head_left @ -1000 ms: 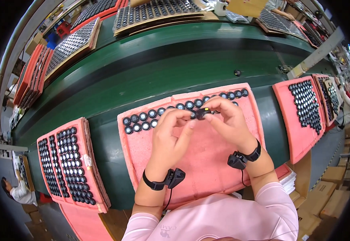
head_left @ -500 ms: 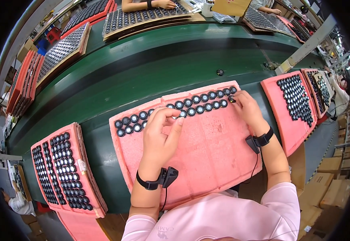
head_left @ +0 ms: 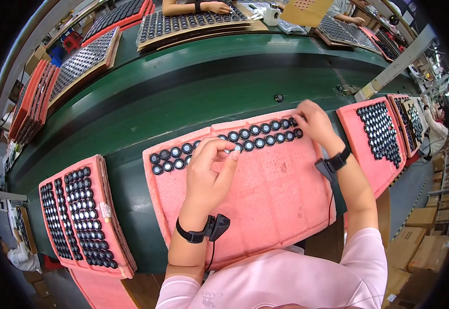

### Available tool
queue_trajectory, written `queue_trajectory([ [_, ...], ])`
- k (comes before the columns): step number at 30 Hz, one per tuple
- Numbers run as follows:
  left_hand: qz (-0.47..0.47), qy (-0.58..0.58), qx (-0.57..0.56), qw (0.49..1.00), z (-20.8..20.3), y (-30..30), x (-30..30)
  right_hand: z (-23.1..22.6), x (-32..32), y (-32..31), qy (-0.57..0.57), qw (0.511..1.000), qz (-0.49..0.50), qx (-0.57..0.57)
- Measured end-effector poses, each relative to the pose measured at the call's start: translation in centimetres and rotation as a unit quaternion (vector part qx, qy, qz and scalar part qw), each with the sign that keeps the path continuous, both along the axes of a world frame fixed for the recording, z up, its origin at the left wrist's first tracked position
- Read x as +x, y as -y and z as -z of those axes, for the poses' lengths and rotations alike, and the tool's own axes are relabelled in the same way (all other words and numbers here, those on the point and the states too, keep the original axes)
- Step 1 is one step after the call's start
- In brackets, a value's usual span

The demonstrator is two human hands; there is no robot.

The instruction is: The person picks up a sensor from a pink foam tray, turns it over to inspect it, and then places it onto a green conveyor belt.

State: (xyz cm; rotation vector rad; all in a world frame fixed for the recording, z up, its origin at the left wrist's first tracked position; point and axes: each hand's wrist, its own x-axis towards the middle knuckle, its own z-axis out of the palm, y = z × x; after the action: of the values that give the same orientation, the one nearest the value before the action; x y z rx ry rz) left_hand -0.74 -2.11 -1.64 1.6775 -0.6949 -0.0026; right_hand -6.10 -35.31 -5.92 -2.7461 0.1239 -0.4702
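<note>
A pink foam tray (head_left: 235, 216) lies before me with two rows of small round black parts (head_left: 259, 143) with pale centres along its far edge. My left hand (head_left: 206, 167) is over the middle of these rows, fingers curled and thumb close to the index fingertip. Whatever may be between them is too small to make out. At the right end of the rows is my right hand (head_left: 313, 122), its fingers bent together over the last parts of the far row. Its fingertips partly cover that end, hiding what they grip. Dark straps with small boxes circle both wrists.
A green conveyor belt (head_left: 183, 98) runs behind the tray, with one loose black part (head_left: 279, 97) on it. Filled pink trays stand left (head_left: 106, 206) and right (head_left: 356, 139). Across the belt, another person's hand (head_left: 218, 7) is at a filled tray.
My right hand has moved up from the near row's end to the far row's end. The part it held now sits at the end of the near row. My left hand has hardly moved.
</note>
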Motion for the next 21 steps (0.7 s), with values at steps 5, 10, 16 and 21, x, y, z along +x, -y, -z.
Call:
queue_trajectory([
  [5,-0.002,-0.024,-0.012,1.000,0.4,-0.2,0.4,0.7,6.2,-0.1,-0.026,0.999,0.011,-0.031],
  [10,0.005,-0.015,-0.023,1.000,0.3,-0.3,0.5,2.7,9.8,-0.2,-0.108,0.992,0.029,-0.065],
  [16,0.006,-0.019,-0.027,0.999,0.0,-0.3,0.5,1.7,9.8,-2.1,-0.119,0.993,-0.004,0.020],
  [21,-0.061,0.061,-0.021,0.996,-0.2,0.1,0.2,-2.9,5.7,-12.5,-0.111,0.787,-0.114,0.596],
])
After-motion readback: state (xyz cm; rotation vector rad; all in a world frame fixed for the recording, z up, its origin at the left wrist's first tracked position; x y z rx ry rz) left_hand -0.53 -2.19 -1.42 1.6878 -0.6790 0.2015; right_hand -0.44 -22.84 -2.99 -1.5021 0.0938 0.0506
